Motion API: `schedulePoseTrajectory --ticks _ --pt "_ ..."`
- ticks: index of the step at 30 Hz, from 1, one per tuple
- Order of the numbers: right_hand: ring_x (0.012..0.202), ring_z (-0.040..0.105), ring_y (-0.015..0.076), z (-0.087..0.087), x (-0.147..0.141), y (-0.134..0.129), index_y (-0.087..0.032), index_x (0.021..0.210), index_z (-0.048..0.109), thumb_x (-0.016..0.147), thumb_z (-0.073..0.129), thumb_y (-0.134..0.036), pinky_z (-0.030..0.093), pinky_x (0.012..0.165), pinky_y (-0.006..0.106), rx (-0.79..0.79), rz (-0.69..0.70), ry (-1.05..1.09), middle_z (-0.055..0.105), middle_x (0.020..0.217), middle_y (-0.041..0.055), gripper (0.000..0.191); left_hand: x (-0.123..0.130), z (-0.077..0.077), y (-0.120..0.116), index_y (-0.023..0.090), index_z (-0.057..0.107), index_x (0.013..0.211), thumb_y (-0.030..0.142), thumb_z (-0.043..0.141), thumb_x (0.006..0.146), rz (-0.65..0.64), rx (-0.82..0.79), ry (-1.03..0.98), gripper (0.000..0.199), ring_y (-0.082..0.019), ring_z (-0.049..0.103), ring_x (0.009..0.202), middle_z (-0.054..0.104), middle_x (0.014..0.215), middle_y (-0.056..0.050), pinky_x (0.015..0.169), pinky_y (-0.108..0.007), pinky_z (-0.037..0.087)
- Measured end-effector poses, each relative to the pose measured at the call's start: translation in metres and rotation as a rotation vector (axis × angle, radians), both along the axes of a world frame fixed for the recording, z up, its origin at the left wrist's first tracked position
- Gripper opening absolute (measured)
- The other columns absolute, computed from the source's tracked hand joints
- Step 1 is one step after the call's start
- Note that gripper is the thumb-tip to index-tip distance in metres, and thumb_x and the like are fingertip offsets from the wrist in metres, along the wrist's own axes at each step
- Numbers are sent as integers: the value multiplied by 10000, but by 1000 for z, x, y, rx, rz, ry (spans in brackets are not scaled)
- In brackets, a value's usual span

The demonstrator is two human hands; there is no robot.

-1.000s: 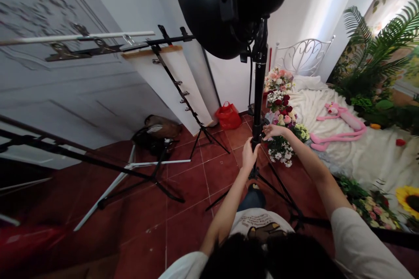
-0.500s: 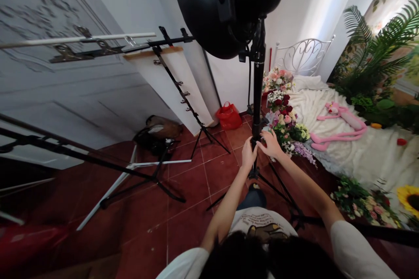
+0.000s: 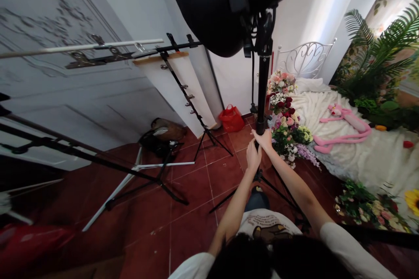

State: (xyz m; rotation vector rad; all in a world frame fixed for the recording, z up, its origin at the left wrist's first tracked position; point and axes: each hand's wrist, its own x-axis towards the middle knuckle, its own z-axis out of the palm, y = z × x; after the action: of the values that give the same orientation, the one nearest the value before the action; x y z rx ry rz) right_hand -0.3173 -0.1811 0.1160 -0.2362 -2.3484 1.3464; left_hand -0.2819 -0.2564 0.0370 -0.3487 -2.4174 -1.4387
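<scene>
A black light stand point(image 3: 262, 89) rises upright in front of me, with a large black lamp head point(image 3: 209, 4) on top and a cable hanging beside the pole. My left hand point(image 3: 253, 156) is closed round the pole low down. Just above it, my right hand point(image 3: 263, 139) wraps the pole from the right, its thumb across the front. The two hands touch or nearly touch. Below them the stand's legs point(image 3: 278, 192) spread over the red tiled floor.
A backdrop stand with clips point(image 3: 186, 93), a red bag point(image 3: 231, 118), and white and black stand legs point(image 3: 122, 183) are to the left. Flowers point(image 3: 284, 117) and a bed point(image 3: 343, 157) with a pink plush toy point(image 3: 353, 123) are on the right.
My right hand has gone from spread fingers beside the pole to a closed hold on it. My left hand sits slightly lower. The lamp appears larger and the view has shifted a little.
</scene>
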Motion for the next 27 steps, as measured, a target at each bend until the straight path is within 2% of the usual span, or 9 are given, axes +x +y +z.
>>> schedulePoseTrajectory --ticks 4,8,11,13,15,18,21,23,27 --pt "787 704 232 47 -4 0 -156 697 719 759 643 -404 514 816 330 -126 -29 53 736 723 72 267 0 8 4 142 439 1305 421 388 931 -31 52 -6 469 -248 496 1235 544 1275 -172 1062 -426 376" --pt "749 702 214 86 -10 -2 -143 674 722 771 643 -420 515 759 283 -145 29 110 731 691 71 304 -8 14 13 154 435 1288 466 312 951 -63 180 -42 476 -230 511 1223 544 1284 -167 1038 -402 402" --pt "733 701 211 98 -11 1 -141 656 714 796 620 -438 514 754 287 -131 79 108 722 679 72 342 -14 14 20 173 473 1233 485 310 948 -41 210 -66 453 -233 572 1124 602 1185 -149 970 -394 446" --pt "756 698 211 97 -9 10 -139 705 711 798 623 -461 518 776 301 -119 193 116 724 721 75 346 -16 12 21 182 487 1212 485 318 945 -21 209 -65 438 -232 590 1084 617 1148 -139 939 -385 459" --pt "867 690 210 87 -7 28 -146 876 706 772 663 -460 514 845 318 -113 414 136 732 875 76 333 -17 9 22 188 491 1209 475 319 947 -8 207 -56 425 -228 592 1077 618 1147 -133 931 -378 461" --pt "1094 617 207 53 -3 65 -198 1158 601 719 727 -434 469 975 354 -140 693 105 658 1165 78 514 -17 6 22 188 495 1205 465 318 949 3 200 -47 417 -227 592 1074 620 1146 -129 923 -372 461" --pt "1124 594 211 7 2 94 -201 1140 590 771 654 -475 445 1008 394 -180 641 -40 637 1176 95 464 -17 4 22 182 492 1206 472 329 946 8 194 -42 422 -227 593 1067 621 1142 -128 920 -368 460" --pt "1083 606 207 -19 6 102 -193 1082 608 805 591 -507 443 1004 396 -208 579 -106 652 1120 98 419 -18 3 22 184 495 1200 477 335 944 4 199 -37 421 -223 590 1072 621 1138 -125 927 -364 457" --pt "961 627 175 -47 10 93 -195 950 619 804 577 -519 469 940 338 -302 510 -79 675 977 61 358 -19 1 22 194 511 1167 481 342 941 3 205 -30 403 -215 588 1075 626 1122 -116 934 -357 454"
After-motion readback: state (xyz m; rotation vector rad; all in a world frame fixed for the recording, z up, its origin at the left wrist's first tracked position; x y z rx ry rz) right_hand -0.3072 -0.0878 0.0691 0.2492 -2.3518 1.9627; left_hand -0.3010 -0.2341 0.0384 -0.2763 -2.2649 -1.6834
